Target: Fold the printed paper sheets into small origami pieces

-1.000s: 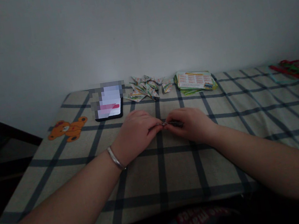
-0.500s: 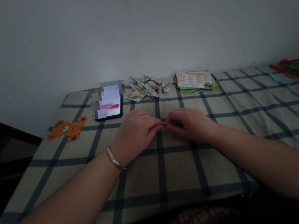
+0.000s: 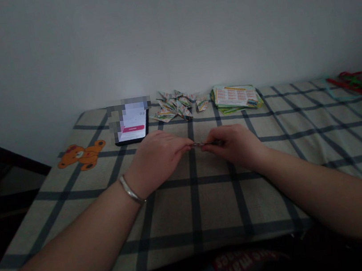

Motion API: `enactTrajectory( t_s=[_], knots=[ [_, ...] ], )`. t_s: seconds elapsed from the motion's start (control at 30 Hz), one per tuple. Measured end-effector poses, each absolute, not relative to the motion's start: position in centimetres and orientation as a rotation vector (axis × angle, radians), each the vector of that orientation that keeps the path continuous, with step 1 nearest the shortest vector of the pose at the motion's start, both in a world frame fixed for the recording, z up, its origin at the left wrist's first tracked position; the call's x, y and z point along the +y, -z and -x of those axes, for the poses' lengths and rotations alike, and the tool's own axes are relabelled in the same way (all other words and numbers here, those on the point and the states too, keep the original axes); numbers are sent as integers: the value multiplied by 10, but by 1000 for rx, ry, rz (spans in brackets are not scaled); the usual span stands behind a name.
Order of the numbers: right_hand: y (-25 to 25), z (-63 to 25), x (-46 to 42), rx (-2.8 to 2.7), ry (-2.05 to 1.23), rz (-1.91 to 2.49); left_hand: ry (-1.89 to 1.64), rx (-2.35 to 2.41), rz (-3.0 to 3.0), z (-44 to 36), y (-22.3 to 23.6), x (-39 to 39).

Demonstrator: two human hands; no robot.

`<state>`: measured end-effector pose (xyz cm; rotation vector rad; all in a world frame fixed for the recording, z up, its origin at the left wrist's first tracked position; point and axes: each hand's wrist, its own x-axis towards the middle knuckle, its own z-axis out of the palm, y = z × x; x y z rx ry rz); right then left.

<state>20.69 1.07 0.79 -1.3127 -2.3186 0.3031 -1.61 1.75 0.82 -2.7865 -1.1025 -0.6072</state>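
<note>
Being pinched and partly covered by left hand and right hand, a thin strip is held front-right of the phone; folded papers, cards are seen to its right, a bear picture front-left.

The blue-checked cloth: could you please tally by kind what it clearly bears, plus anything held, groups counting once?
Black rectangular phone: 1
Orange bear figure: 1
Group of folded printed papers: 1
Stack of green and white sheets: 1
Multicoloured stringy tangle: 1
Thin held piece: 1
Total: 6

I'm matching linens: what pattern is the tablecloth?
The tablecloth has dark blue-grey checks on pale beige, best seen in the head view.
</note>
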Motion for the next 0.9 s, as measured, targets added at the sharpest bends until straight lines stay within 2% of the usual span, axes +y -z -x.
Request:
enactTrajectory(
  t_s=[0.47, 0.9],
  knots=[
    [-10, -215, 16, -2394, -382, 1318, 432, -1149, 2853, 22, -15, 20],
    [3, -213, 18, -2423, -188, 1172, 571, -1051, 2809, 13, -2, 20]
  ],
)
